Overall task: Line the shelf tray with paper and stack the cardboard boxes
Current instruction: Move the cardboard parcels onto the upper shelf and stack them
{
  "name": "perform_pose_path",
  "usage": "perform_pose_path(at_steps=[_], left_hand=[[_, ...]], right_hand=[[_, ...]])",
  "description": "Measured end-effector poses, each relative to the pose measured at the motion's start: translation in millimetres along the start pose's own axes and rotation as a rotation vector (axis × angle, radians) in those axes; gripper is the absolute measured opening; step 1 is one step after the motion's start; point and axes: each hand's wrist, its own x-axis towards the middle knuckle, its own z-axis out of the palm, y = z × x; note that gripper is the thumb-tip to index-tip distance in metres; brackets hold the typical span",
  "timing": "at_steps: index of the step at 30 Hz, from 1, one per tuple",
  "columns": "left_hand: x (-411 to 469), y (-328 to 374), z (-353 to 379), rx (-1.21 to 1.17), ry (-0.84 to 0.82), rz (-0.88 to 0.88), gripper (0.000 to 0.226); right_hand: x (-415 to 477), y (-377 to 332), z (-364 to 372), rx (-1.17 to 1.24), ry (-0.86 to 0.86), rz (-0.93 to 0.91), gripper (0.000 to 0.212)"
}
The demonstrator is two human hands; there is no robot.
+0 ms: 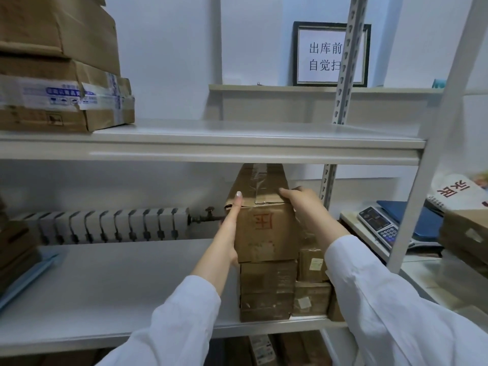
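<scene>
A brown cardboard box (pixel 266 231) with a red mark on its front sits on top of a stack of cardboard boxes (pixel 268 291) at the right end of the middle shelf tray (pixel 118 291). My left hand (pixel 232 223) presses flat against the box's left side, fingers pointing up. My right hand (pixel 303 204) grips its upper right corner. Smaller brown boxes (pixel 311 283) are piled just right of the stack. Pale paper covers the shelf tray's surface.
The upper shelf (pixel 211 143) carries taped cardboard boxes (pixel 60 75) at its left. A radiator (pixel 105 225) runs behind the middle shelf. Blue folders (pixel 23 281) lie at the far left. A scale (pixel 380 223) sits on a table at the right, beyond the shelf posts.
</scene>
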Motion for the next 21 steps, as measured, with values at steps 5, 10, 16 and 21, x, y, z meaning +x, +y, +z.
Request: perform_pose_path(at_steps=[5, 10, 16, 21], left_hand=[[1.5, -1.1, -8.8, -0.101, 0.004, 0.007, 0.06], [0.3, 1.3, -31.7, -0.189, 0.052, 0.012, 0.063], [-13.6, 14.9, -78.8, -0.177, 0.119, 0.04, 0.051], [-22.7, 22.0, -115.8, -0.074, 0.133, 0.054, 0.069]], right_hand=[[-7.2, -13.1, 19.0, 0.007, -0.053, -0.002, 0.051], [-17.9, -26.9, 36.7, -0.057, -0.02, -0.03, 0.068], [-30.8, -37.2, 50.3, 0.08, -0.011, 0.023, 0.074], [-39.7, -34.2, 60.7, 0.08, 0.046, 0.12, 0.076]])
